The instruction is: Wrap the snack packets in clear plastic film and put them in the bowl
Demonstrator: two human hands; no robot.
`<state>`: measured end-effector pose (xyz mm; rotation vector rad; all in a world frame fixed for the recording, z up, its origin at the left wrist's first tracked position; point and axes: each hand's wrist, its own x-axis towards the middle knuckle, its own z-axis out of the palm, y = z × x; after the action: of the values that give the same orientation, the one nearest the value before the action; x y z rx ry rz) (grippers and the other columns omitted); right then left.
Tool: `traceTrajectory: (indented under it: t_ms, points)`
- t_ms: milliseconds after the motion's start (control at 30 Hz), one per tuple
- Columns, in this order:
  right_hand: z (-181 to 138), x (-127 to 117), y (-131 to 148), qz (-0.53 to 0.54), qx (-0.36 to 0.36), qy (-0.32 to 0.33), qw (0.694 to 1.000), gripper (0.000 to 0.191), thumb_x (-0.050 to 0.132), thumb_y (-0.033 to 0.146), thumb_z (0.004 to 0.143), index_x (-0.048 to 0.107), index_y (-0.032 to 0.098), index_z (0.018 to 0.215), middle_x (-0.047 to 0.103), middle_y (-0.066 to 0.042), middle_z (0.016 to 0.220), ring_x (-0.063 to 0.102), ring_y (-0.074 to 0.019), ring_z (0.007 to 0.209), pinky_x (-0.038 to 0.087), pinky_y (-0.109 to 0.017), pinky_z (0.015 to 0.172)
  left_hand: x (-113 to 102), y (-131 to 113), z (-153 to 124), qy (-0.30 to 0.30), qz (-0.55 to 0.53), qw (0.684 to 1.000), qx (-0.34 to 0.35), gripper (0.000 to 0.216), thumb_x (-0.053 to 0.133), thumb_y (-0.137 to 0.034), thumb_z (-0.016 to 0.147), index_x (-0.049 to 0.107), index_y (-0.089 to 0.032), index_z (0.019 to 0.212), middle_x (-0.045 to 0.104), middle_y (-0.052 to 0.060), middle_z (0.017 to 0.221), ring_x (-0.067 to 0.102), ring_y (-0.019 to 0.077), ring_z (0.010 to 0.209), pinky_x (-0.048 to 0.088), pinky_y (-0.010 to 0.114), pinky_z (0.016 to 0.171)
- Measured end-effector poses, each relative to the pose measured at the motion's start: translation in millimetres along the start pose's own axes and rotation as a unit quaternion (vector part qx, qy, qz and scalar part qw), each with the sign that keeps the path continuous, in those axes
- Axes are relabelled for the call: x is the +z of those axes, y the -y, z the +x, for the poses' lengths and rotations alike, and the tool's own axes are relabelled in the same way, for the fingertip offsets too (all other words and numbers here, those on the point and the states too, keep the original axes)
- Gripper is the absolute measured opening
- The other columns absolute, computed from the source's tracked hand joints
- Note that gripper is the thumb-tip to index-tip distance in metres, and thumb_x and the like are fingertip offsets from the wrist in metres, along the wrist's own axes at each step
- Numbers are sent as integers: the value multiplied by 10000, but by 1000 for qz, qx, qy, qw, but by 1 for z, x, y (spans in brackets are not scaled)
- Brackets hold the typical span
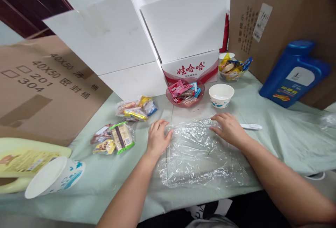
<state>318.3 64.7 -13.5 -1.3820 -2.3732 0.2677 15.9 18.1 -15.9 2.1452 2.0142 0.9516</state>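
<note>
A crinkled sheet of clear plastic film [199, 154] lies on the table in front of me. My left hand [158, 137] rests at its upper left corner, thumb and fingers apart. At the upper right corner, my right hand [230, 129] touches the film with its fingertips, thumb apart from them. Just past the right hand lies a white plastic handle [251, 126], its other end hidden behind the hand. A white paper bowl with a blue leaf pattern [221, 95] stands beyond the film. Left of my left hand are two clear bags of wrapped snacks, one upper [136, 109] and one lower [113, 139].
Behind the film sit a pink glass dish [172, 99] of wrapped sweets and another snack bowl [231, 76]. White boxes [105, 35] and brown cartons [39, 91] border the table. A blue bottle [294, 76] leans at right; a tipped paper bowl [67, 175] lies by a yellow jug [31, 154].
</note>
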Motion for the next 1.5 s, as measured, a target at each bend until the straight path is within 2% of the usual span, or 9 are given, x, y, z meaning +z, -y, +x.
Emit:
traceTrajectory:
  t_ms: [67, 133, 267, 433, 667, 967, 1133, 1267, 1500]
  points:
    - [2, -3, -4, -2, 46, -26, 999, 371, 534, 343, 906, 624, 141, 1203, 653, -145, 1122, 562, -295, 1075, 419, -418, 956, -3, -11, -6, 30, -40, 997, 57, 311, 576, -334, 855, 648, -238, 1142, 625, 114, 1210, 512, 309, 1213, 353, 477, 1093]
    - [4, -1, -5, -28, 91, -29, 995, 431, 514, 367, 917, 586, 105, 1253, 639, -165, 1124, 555, -303, 1074, 412, -413, 956, -2, -23, -14, 137, -54, 981, 127, 424, 588, -418, 865, 592, -263, 1260, 582, 94, 1324, 462, 301, 1296, 316, 480, 1128]
    - [9, 11, 3, -109, 140, -13, 984, 560, 509, 501, 906, 579, 57, 1241, 601, -209, 1145, 497, -348, 1110, 387, -438, 946, 9, -38, -27, 318, 10, 919, 234, 731, 611, -593, 820, 383, -312, 1455, 304, 67, 1571, 152, 336, 1474, 94, 582, 1180]
    - [11, 18, 12, -74, 100, -8, 992, 302, 555, 385, 884, 653, 139, 1030, 606, -160, 1155, 472, -330, 1115, 376, -421, 922, 12, -43, -33, 370, 34, 890, 266, 793, 591, -649, 805, 329, -332, 1482, 203, 67, 1604, 88, 344, 1484, 39, 602, 1171]
    - [15, 14, -3, 169, 159, -65, 970, 191, 466, 236, 882, 597, 189, 1014, 682, -64, 936, 606, -195, 835, 438, -303, 776, 9, -48, -34, 372, 32, 888, 268, 793, 648, -628, 768, 374, -350, 1458, 206, 65, 1603, 78, 371, 1480, 31, 642, 1152]
    - [11, -8, -28, 139, 152, -259, 944, 193, 465, 235, 857, 629, 178, 941, 668, -98, 943, 601, -220, 862, 466, -345, 820, 12, -46, -36, 374, 23, 888, 267, 788, 629, -660, 765, 382, -365, 1453, 212, 62, 1602, 68, 393, 1475, 23, 670, 1138]
    - [2, 3, -1, 102, -58, -63, 991, 218, 556, 276, 884, 653, 180, 1053, 669, -100, 988, 604, -229, 912, 483, -363, 845, 9, -48, -34, 385, 35, 883, 267, 816, 609, -686, 764, 351, -366, 1468, 179, 50, 1612, 46, 390, 1477, 9, 650, 1149]
    - [-2, 14, 10, -24, -95, 61, 993, 439, 687, 373, 818, 630, 145, 1189, 618, -158, 1168, 537, -312, 1095, 443, -453, 950, -1, -31, -23, 371, 73, 901, 214, 769, 638, -643, 769, 395, -364, 1443, 204, 39, 1607, 113, 362, 1477, 112, 595, 1168]
    - [-2, 26, 1, -75, -83, 59, 992, 647, 640, 472, 844, 519, 86, 1348, 494, -205, 1386, 396, -367, 1320, 363, -481, 1076, -10, 10, -2, 121, 207, 971, -22, 382, 509, -336, 908, 621, -146, 1220, 499, 181, 1407, 405, 395, 1324, 361, 567, 1051]
